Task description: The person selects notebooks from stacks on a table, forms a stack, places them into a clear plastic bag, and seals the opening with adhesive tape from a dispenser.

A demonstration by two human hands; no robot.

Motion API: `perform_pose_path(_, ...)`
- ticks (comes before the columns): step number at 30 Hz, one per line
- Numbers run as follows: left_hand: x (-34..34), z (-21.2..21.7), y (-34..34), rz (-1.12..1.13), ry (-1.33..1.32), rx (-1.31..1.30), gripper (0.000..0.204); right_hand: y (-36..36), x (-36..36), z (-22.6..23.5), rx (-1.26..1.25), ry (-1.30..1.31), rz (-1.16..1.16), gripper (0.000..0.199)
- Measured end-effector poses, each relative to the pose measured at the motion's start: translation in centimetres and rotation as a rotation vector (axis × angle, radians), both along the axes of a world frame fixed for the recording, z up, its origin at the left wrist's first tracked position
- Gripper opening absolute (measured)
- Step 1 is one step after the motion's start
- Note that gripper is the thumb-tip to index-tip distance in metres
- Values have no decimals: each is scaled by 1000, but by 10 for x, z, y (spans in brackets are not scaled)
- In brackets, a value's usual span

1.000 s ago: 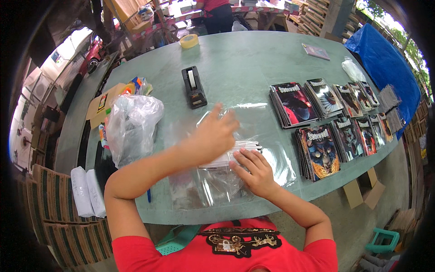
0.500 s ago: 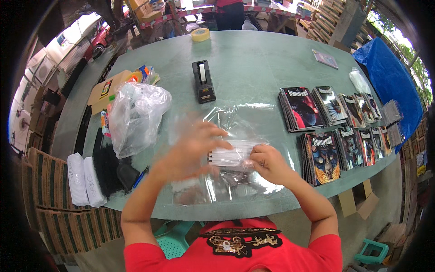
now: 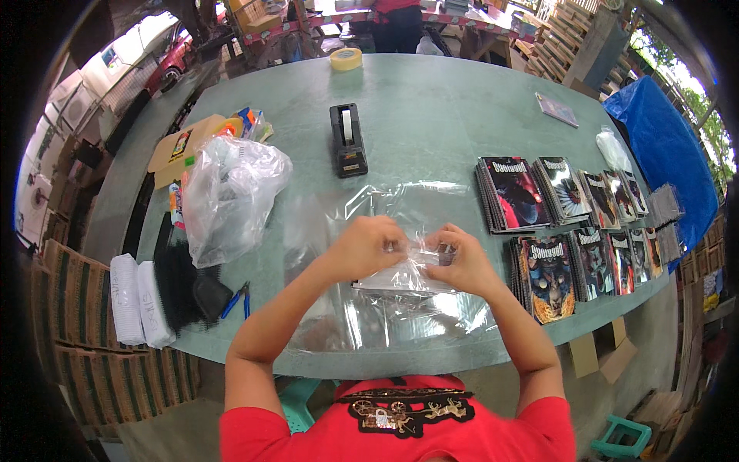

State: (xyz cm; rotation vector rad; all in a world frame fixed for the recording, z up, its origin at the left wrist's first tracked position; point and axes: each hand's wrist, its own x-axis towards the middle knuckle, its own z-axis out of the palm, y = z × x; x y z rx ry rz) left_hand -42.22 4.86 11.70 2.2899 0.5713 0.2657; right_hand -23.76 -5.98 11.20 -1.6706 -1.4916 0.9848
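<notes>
A large sheet of clear plastic film point(image 3: 385, 327) lies crinkled on the green table in front of me. Under a fold of it sits a pale, flat bundle point(image 3: 377, 281), whose kind the film's glare hides. My left hand point(image 3: 369, 248) pinches the film over the bundle's far left part. Facing it, my right hand point(image 3: 462, 264) grips the gathered film at the bundle's right side, fingers bent. Beyond both hands stands a black tape dispenser point(image 3: 349, 142) with a white roll.
Stacks of spiral-bound notebooks point(image 3: 548, 277) stand at the right. Left of me lie a clear plastic bag point(image 3: 235, 200), a black brush-like piece point(image 3: 181, 273), blue-handled pliers point(image 3: 235, 300) and white wrapped stacks point(image 3: 127, 300). A yellow tape roll point(image 3: 346, 59) rests at the far edge.
My left hand, blurred and spread above the bundle before, has come down and closed on the film. My right hand has risen slightly, and film now covers the bundle.
</notes>
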Motion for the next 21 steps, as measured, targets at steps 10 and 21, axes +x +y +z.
perform_pose_path(10, -29, -13, -51, -304, -238, 606, 26, -31, -13, 47, 139, -745, 567, 35)
perform_pose_path(21, -14, -13, 2, -102, -412, 260, 14, -12, -3, -5, 355, -703, 699, 59)
